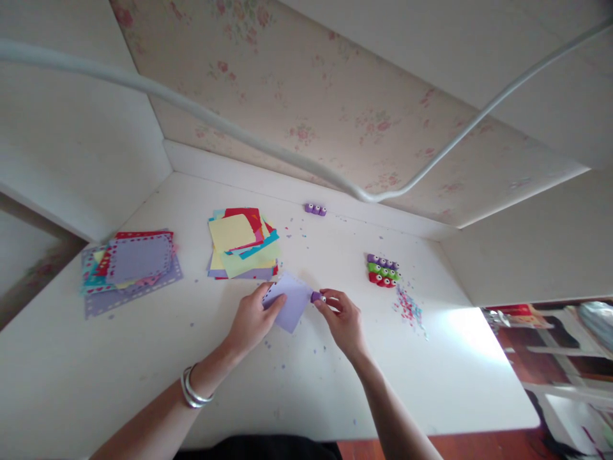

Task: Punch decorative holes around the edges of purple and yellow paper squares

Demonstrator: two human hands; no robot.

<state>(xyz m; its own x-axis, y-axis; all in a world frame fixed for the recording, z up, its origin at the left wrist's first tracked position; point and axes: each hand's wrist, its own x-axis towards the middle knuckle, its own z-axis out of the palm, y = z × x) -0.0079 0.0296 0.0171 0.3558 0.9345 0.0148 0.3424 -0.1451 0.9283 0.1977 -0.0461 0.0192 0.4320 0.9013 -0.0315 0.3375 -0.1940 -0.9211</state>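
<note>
One pale purple sheet [294, 305] and one small purple punch [315, 296] are in the person's two hands, above the middle of the desk [143, 377]. The left hand [253, 316] has its grip clamped on the sheet's left side, thumb on top. The right hand [345, 319] has its grip closed on the punch, thumb and fingers together around it, at the sheet's right corner; whether the paper sits inside the punch cannot be told.

Three more purple punches [315, 209] stand in a row near the back ledge [268, 184]. On the right is a block of punches [383, 271] in three rows: four purple, then a green and a red row too small to count surely. Two paper piles [234, 233] lie to the left, the outer one holding sheets with holed borders. One heap of confetti [410, 308] lies just beside the block.

The sheet is turned askew, one corner toward the person, another toward the punch; its long axis is hard to tell. The punch's long axis runs roughly left to right.

The desk's near edge passes close to the person's body. Room for moving lies between the right hand and the block, and left of the left forearm.
</note>
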